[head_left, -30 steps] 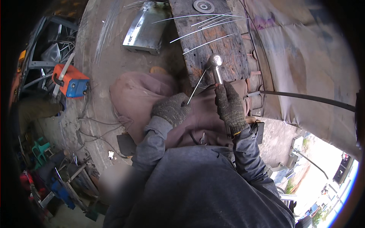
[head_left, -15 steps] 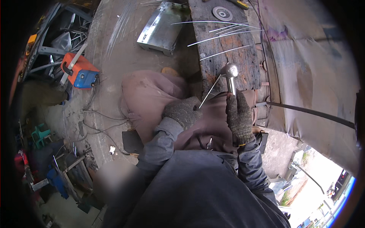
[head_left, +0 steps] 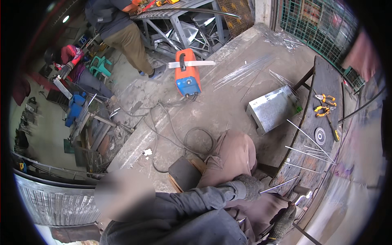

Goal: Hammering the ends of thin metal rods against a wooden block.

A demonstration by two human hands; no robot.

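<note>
My left hand (head_left: 248, 187), in a dark knitted glove, is closed around one end of a thin metal rod (head_left: 279, 184), which points right toward the bench. My right hand (head_left: 283, 220), gloved alike, grips a metal hammer with a rounded cylindrical head (head_left: 302, 190) and a shiny neck. The hammer is beside the near end of a worn wooden bench (head_left: 281, 173), and the rod's far tip lies short of its head. Several loose rods (head_left: 303, 168) lie across the bench top. My fingers are partly hidden by the gloves' dark folds.
Pliers (head_left: 324, 110), a grinding disc (head_left: 320, 136) and a yellow-black handle (head_left: 335, 134) lie farther along the bench. Beside it stands a sheet-metal box (head_left: 272, 108). An orange-blue machine (head_left: 188, 75) trails cables (head_left: 171, 122). Two people (head_left: 126, 36) work at the far left.
The view has swung left, bringing the co-workers and metal table into sight. My hands now appear lower right. Both still hold the rod and hammer; the hammer shows more from its side.
</note>
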